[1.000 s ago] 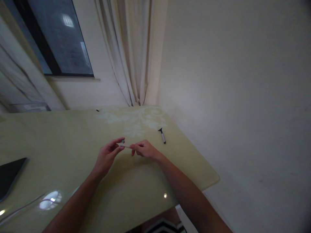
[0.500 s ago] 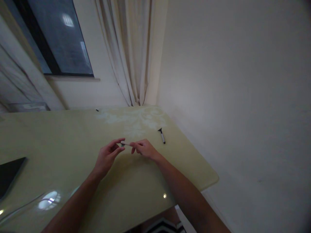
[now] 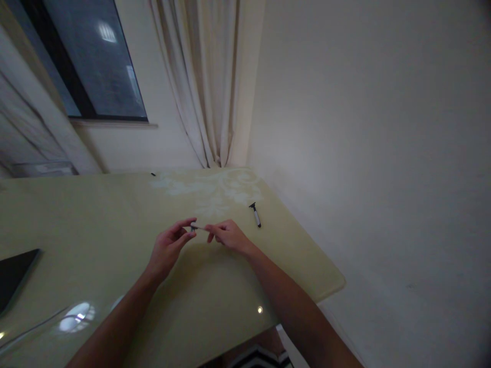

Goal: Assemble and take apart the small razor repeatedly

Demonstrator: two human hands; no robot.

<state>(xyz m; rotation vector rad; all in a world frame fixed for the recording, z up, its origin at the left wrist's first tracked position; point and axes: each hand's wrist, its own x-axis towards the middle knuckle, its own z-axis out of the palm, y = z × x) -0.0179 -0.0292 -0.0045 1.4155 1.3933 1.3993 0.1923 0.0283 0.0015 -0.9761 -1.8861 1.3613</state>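
Over the middle of the table my left hand (image 3: 171, 246) pinches a small dark piece (image 3: 193, 228) between thumb and forefinger. It is too small to name. From the other side my right hand (image 3: 228, 235) grips a thin, pale, stick-like tool (image 3: 199, 227), whose wider whitish end meets the dark piece. Most of its handle is hidden by my fingers. Beyond my right hand, a razor (image 3: 256, 214) with a grey and black handle lies on the table, its head pointing away from me.
The glossy pale-green table (image 3: 299, 260) ends at a rounded corner beside the right wall. A dark flat panel (image 3: 17, 276) and a thin cable (image 3: 36, 324) lie at left. Near the back edge rests a tiny black object (image 3: 153, 174). Curtains (image 3: 215, 92) hang behind.
The small dark piece in my left fingers has shifted or turned very slightly. Both hands otherwise keep their places, and the razor lies where it was.
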